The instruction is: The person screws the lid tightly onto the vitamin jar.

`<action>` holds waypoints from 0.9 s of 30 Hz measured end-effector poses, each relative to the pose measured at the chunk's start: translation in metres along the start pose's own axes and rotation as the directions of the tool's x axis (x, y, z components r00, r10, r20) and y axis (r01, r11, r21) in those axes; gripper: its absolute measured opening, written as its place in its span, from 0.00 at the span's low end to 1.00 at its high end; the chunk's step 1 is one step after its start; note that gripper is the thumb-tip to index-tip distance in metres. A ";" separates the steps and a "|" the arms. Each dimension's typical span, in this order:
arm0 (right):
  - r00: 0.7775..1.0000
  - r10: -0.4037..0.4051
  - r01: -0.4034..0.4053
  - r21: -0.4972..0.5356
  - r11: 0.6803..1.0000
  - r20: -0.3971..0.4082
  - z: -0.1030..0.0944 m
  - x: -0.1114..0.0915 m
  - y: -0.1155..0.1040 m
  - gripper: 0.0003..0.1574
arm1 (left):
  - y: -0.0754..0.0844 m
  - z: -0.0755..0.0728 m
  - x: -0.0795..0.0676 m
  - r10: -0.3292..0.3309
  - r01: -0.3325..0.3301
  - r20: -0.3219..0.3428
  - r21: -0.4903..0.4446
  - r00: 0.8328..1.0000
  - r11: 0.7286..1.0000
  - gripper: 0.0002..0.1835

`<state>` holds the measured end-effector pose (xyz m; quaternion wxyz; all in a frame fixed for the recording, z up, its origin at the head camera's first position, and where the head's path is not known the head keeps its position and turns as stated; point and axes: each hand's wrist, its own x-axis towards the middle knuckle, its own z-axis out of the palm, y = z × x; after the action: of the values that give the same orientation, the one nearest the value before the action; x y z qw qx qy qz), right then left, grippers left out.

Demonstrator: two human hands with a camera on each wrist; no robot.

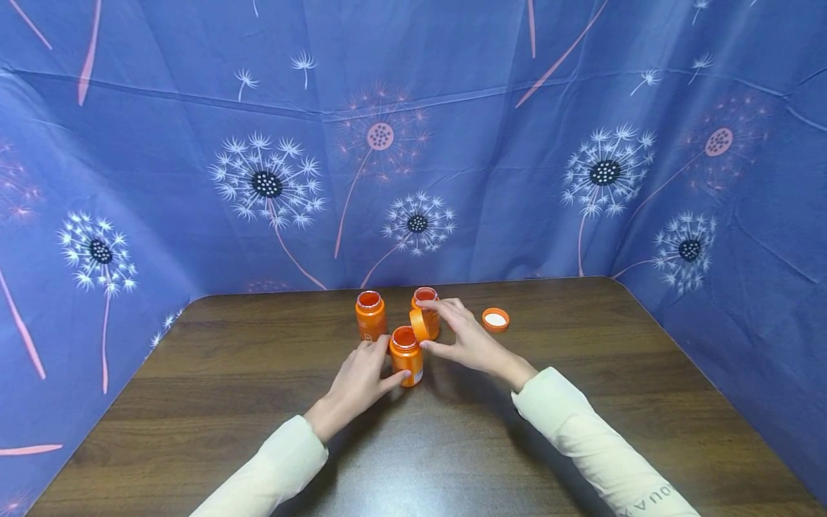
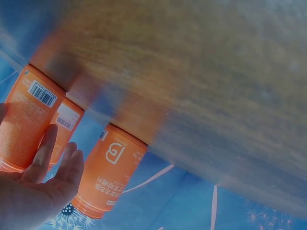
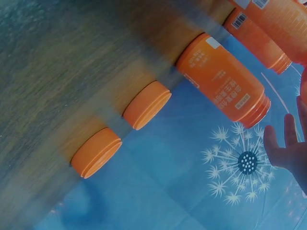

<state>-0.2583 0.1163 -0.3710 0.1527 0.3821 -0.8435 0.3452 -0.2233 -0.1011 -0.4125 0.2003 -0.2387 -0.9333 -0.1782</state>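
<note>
My left hand [image 1: 357, 375] holds an uncapped orange bottle [image 1: 405, 362] at the front, thumb on its near side and fingers on its left. In the left wrist view that bottle [image 2: 29, 120] stands closest to the hand [image 2: 43, 187]. Between thumb and fingers, my right hand [image 1: 474, 341] pinches an orange cap [image 1: 419, 325], tilted on edge beside the front bottle's mouth. Two more uncapped orange bottles stand behind: one at back left [image 1: 370, 317], one at back right [image 1: 426, 295], partly hidden by the right hand and the cap.
A loose orange cap [image 1: 495, 319] with a white inside lies right of the right hand on the brown wooden table [image 1: 258, 402]. The right wrist view shows a second loose cap [image 3: 147, 105] near it. A blue dandelion-print cloth [image 1: 491, 158] hangs behind the table.
</note>
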 end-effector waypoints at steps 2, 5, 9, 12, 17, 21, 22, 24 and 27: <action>1.000 0.010 -0.010 0.008 1.000 0.005 0.001 0.000 -0.001 0.38 | 0.000 0.000 0.000 -0.004 0.004 0.000 0.000 1.000 1.000 0.29; 1.000 0.022 -0.023 0.029 0.999 0.019 0.002 0.001 -0.004 0.36 | 0.000 0.001 0.000 -0.010 0.010 0.005 -0.005 1.000 1.000 0.29; 1.000 0.009 -0.010 0.037 0.999 0.025 0.004 0.002 -0.005 0.33 | -0.001 0.001 -0.001 -0.013 0.013 0.010 -0.009 1.000 1.000 0.29; 0.999 -0.028 0.028 0.022 0.999 0.018 0.005 0.003 -0.005 0.31 | -0.001 0.002 -0.001 -0.016 0.016 0.012 0.003 1.000 1.000 0.30; 0.995 -0.099 0.099 -0.004 0.995 0.014 0.007 0.005 -0.006 0.29 | 0.000 0.002 -0.001 -0.017 0.017 0.010 0.021 1.000 1.000 0.31; 0.988 -0.151 0.152 -0.021 0.988 0.014 0.009 0.006 -0.006 0.27 | 0.000 0.002 -0.001 -0.015 0.015 0.006 0.034 1.000 0.999 0.30; 0.987 -0.162 0.163 -0.023 0.986 0.014 0.009 0.006 -0.005 0.27 | 0.000 0.002 -0.001 -0.015 0.015 0.005 0.038 1.000 0.999 0.29; 0.985 -0.173 0.173 -0.021 0.985 0.015 0.010 0.007 -0.006 0.26 | 0.000 0.002 -0.001 -0.015 0.015 0.006 0.044 1.000 0.999 0.29; 0.985 -0.173 0.173 -0.012 0.985 0.022 0.011 0.007 -0.006 0.26 | 0.001 0.002 -0.001 -0.016 0.016 0.008 0.049 1.000 0.999 0.28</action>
<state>-0.2583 0.1020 -0.3725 0.1761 0.4563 -0.8111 0.3208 -0.2224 -0.1005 -0.4144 0.2006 -0.2271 -0.9401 -0.1560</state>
